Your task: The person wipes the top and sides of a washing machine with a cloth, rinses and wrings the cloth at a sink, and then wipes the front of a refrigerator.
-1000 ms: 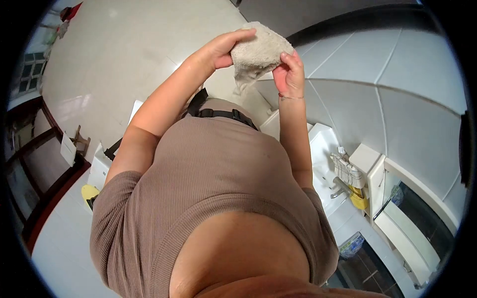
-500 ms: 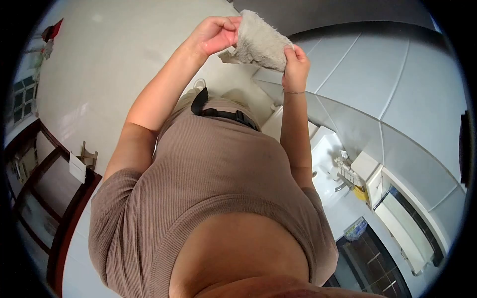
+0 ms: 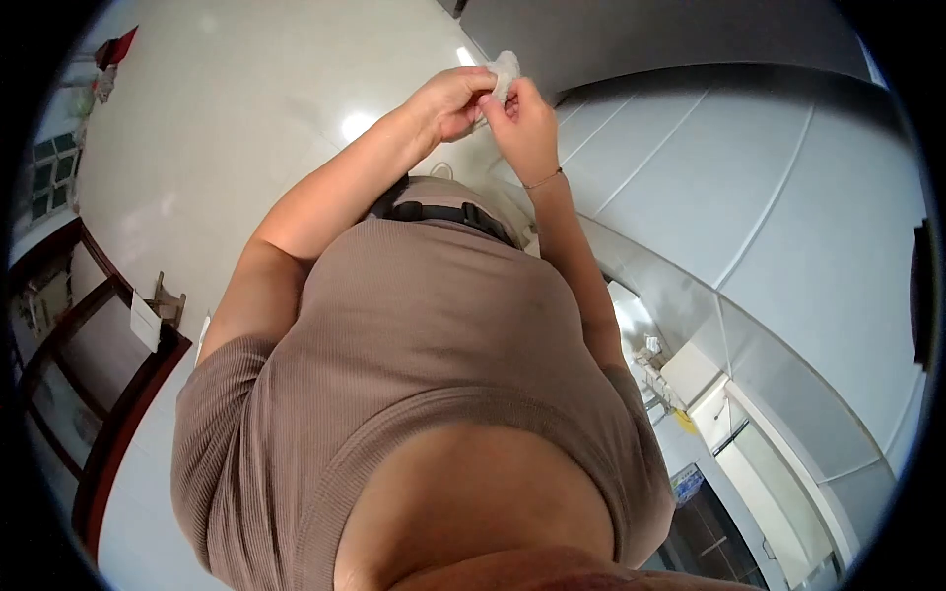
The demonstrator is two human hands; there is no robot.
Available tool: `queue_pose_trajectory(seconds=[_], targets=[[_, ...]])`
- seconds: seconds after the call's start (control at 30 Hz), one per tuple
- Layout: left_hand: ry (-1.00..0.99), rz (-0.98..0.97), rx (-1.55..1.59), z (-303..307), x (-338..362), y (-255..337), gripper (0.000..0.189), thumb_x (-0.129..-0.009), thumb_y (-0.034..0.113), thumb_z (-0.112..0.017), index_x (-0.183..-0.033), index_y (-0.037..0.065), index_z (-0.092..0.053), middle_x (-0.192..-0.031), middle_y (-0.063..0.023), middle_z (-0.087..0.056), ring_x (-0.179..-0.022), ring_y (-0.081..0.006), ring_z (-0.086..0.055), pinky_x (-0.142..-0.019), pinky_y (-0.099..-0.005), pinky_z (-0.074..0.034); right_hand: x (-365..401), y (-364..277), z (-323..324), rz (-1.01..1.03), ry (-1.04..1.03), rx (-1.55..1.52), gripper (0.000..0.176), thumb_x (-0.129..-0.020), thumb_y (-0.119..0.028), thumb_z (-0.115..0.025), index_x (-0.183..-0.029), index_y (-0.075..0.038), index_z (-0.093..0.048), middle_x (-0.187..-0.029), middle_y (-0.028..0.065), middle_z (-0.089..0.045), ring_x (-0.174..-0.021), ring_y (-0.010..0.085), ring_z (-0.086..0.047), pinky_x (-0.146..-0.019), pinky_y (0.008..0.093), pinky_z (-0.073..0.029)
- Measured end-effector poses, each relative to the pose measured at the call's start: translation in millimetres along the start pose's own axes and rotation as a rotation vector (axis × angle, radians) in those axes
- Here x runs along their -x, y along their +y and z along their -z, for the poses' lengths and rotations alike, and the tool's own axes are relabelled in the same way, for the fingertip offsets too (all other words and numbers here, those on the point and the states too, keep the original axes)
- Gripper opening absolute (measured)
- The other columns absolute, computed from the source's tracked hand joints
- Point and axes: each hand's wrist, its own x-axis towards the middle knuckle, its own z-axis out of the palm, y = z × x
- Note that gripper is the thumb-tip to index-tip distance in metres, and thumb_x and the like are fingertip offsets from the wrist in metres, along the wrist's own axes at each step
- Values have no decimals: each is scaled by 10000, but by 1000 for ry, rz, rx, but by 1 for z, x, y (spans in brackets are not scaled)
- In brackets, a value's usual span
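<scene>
Left hand (image 3: 453, 103) and right hand (image 3: 527, 126) close together, both holding bunched pale cloth (image 3: 506, 71). Thin band (image 3: 544, 181) around right wrist. Shiny floor (image 3: 246, 108) below.

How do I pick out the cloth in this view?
Start at the brown shirt, large in the middle, and go up past the black belt. There the left hand and right hand hold the cloth between them. It is the small, pale, crumpled piece, unlike the smooth floor and dark panel beyond.
</scene>
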Motion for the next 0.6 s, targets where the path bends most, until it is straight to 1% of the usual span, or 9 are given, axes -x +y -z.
queue_pose_trajectory(seconds=[0.03, 0.07, 0.1, 0.17, 0.33, 0.4, 0.47, 0.53, 0.6], targets=[[-27, -15, 18, -1, 0, 0, 144, -760, 33, -600, -884, 30, -529, -821, -72, -570, -691, -156, -535, -646, -266, -461, 0, 5, -2, -25, 11, -135, 180, -749, -160, -619, -805, -2, -553, -672, 65, -572, -595, 166, -519, -555, 298, -428], [-23, -24, 20, -2, -2, 3, 144, -760, 33, -600, -884, 30, -529, -821, -72, -570, -691, -156, -535, -646, -266, -461, -2, 10, -2, -42, 16, -270, 156, -766, -149, -598, -786, 1, -560, -659, 46, -564, -595, 133, -507, -534, 282, -410], [16, -93, -38, -3, -4, 8, 143, -761, 41, -605, -879, 40, -523, -819, -62, -571, -687, -152, -534, -643, -268, -459, -5, 18, 8, -194, -23, -568, 111, -788, -106, -554, -768, 2, -571, -643, -9, -535, -615, 61, -472, -540, 230, -381], [39, -194, -104, 0, -11, 13, 140, -767, 70, -617, -867, 71, -518, -803, -36, -569, -682, -140, -533, -645, -268, -451, -7, 26, 10, -229, -6, -688, 104, -794, -99, -547, -777, -1, -578, -645, -25, -527, -628, 42, -461, -551, 210, -373], [-48, -168, -85, -17, -16, 25, 125, -779, 72, -597, -886, 66, -534, -749, -34, -553, -637, -133, -520, -570, -266, -439, -16, 12, 25, -291, 89, -1002, 121, -808, -86, -514, -822, 11, -585, -722, -7, -549, -656, 49, -464, -601, 187, -381], [-182, -205, -125, -12, -31, 27, 125, -802, 106, -591, -908, 90, -525, -807, -22, -569, -715, -134, -544, -671, -265, -439, -18, 10, 28, -303, 130, -936, 135, -815, -91, -507, -840, 20, -581, -748, 5, -560, -674, 64, -482, -614, 197, -392], [-164, -236, -99, -15, -28, 30, 130, -805, 106, -588, -917, 89, -525, -812, -21, -569, -720, -135, -544, -673, -265, -441, -19, 17, 28, -323, 148, -871, 150, -822, -95, -499, -858, 28, -578, -775, 17, -570, -693, 79, -499, -628, 206, -403], [-157, -265, -79, -19, -25, 37, 135, -807, 106, -585, -927, 88, -525, -818, -20, -570, -724, -136, -544, -675, -266, -443, -23, 28, 24, -310, 282, -726, 174, -841, -103, -486, -892, 42, -567, -825, 48, -590, -739, 112, -532, -666, 234, -430], [-159, -205, -59, -19, -21, 44, 133, -812, 95, -573, -937, 82, -529, -826, -26, -573, -739, -137, -545, -672, -267, -450, -24, 25, 23, -333, 330, -855, 177, -843, -100, -476, -899, 46, -559, -841, 57, -588, -749, 121, -534, -682, 245, -435]])
